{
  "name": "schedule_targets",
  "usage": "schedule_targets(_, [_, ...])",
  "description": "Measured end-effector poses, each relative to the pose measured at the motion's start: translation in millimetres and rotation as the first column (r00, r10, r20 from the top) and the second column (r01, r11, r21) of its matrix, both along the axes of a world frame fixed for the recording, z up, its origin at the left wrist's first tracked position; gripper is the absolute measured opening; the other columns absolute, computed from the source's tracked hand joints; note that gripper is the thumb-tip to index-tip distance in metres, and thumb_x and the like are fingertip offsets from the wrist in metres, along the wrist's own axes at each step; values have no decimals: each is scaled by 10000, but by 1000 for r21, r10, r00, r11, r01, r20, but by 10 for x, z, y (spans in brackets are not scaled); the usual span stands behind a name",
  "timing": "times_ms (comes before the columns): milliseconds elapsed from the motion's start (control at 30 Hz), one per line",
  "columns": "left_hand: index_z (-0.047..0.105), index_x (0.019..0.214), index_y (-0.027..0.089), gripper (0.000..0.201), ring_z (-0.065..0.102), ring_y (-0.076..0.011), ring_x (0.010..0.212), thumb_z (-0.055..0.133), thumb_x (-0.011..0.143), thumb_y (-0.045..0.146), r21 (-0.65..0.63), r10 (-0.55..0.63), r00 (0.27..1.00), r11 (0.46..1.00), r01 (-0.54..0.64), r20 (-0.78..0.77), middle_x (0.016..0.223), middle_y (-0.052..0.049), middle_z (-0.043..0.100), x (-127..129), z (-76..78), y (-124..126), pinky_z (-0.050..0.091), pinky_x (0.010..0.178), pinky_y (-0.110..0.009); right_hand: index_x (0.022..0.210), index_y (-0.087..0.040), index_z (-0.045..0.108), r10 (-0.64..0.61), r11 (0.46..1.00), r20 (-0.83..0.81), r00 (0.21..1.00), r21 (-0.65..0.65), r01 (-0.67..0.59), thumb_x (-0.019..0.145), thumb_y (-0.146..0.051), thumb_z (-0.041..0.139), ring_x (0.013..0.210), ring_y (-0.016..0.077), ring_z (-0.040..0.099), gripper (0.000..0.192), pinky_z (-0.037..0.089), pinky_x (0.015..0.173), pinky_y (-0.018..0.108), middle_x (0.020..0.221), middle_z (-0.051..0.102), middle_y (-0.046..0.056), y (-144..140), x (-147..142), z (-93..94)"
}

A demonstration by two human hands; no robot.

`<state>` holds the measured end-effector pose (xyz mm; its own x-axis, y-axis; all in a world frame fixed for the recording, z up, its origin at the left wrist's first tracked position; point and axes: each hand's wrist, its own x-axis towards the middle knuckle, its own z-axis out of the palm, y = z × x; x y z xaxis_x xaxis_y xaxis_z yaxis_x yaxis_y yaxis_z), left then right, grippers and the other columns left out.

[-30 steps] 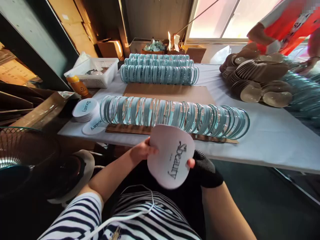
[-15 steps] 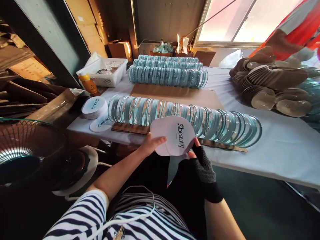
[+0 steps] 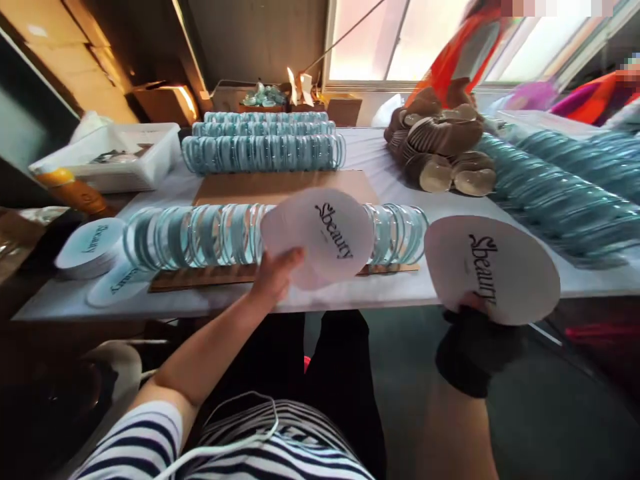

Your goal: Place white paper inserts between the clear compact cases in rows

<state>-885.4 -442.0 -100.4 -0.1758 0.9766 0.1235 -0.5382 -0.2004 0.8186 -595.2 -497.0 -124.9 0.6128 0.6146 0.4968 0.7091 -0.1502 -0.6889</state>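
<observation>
Two printed white cards, one in each hand, above the desk's [image 3: 500, 283] near edge.
Left hand [image 3: 273, 277] pinches one card [image 3: 320, 233] at its lower rim; gloved right hand [image 3: 473, 347] grips the other card [image 3: 493, 270] likewise. Light, thin, bendable: hold by edges.

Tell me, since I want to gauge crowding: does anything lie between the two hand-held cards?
Nothing visible does. The left hand holds one white card before the ring row; the gloved right hand holds another card apart.

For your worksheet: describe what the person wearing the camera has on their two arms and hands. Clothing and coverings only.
The left hand is bare, its forearm uncovered up to a short sleeve striped navy and white. The right hand wears a black knitted glove with a cuff at the wrist; the forearm below it is uncovered. A thin white cable lies over the striped top.
</observation>
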Motion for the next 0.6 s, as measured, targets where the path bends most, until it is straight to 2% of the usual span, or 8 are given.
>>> schedule_targets(67, [667, 1158, 242, 603, 664, -304, 1069, 886, 598, 281, 69, -75, 995, 995, 70, 70, 988, -53, 741, 307, 337, 333, 525, 973, -444, 1016, -98, 668, -160, 981, 25, 987, 114, 157, 873, -638, 436, 1005, 418, 654, 606, 515, 763, 500, 1049, 683, 278, -11, 302, 140])
schedule_targets(133, [683, 1089, 200, 477, 682, -275, 1020, 838, 638, 217, 120, -157, 980, 983, 141, 127, 939, -46, 741, 719, 633, 685, 520, 968, -433, 1043, -108, 652, -213, 971, 62, 975, 126, 204, 864, -624, 441, 981, 393, 653, 585, 502, 712, 462, 1084, 673, 266, -27, 412, 227])
schedule_targets(200, [694, 995, 156, 296, 684, -248, 1021, 763, 707, 158, 127, -243, 957, 966, 224, 157, 904, -45, 739, 1163, 824, 1009, 506, 982, -414, 1031, -123, 633, -196, 980, 95, 976, -14, 198, 860, -588, 450, 824, 343, 641, 528, 439, 588, 395, 958, 679, 227, -45, 405, 276])
schedule_targets(233, [695, 957, 142, 220, 679, -241, 1041, 722, 739, 129, 115, -285, 945, 956, 269, 160, 903, -46, 740, 1369, 872, 1149, 498, 993, -408, 995, -133, 626, -190, 975, 116, 975, -93, 201, 854, -572, 459, 719, 306, 608, 491, 382, 534, 360, 861, 667, 197, -55, 386, 296])
schedule_targets(333, [701, 943, 130, 155, 645, -244, 1133, 654, 800, 98, 25, -362, 919, 932, 363, 156, 983, -64, 742, 1818, 858, 1454, 473, 1029, -416, 899, -157, 598, -94, 962, 203, 975, -235, 142, 882, -530, 431, 551, 208, 470, 409, 257, 495, 299, 676, 588, 114, -69, 345, 373])
schedule_targets(400, [704, 986, 133, 181, 629, -257, 1167, 651, 815, 113, -47, -363, 918, 926, 374, 161, 1061, -86, 732, 1952, 780, 1559, 462, 1045, -433, 911, -158, 587, -14, 958, 269, 963, -272, 90, 917, -496, 398, 525, 176, 427, 388, 228, 506, 280, 653, 570, 89, -18, 338, 434])
schedule_targets(467, [698, 1027, 134, 213, 633, -261, 1159, 654, 819, 119, -91, -348, 922, 926, 366, 170, 1095, -99, 723, 1982, 707, 1599, 461, 1051, -439, 996, -151, 583, 86, 934, 322, 943, -354, 36, 951, -443, 380, 515, 161, 433, 358, 210, 513, 269, 672, 590, 81, 122, 323, 481])
schedule_targets(600, [674, 1094, 107, 265, 658, -266, 1101, 631, 833, 102, -94, -349, 921, 925, 368, 176, 1098, -122, 717, 1920, 664, 1582, 474, 1042, -456, 1120, -151, 552, 347, 786, 329, 878, -612, -82, 992, -414, 380, 518, 149, 482, 340, 178, 513, 272, 713, 633, 71, 566, 231, 498])
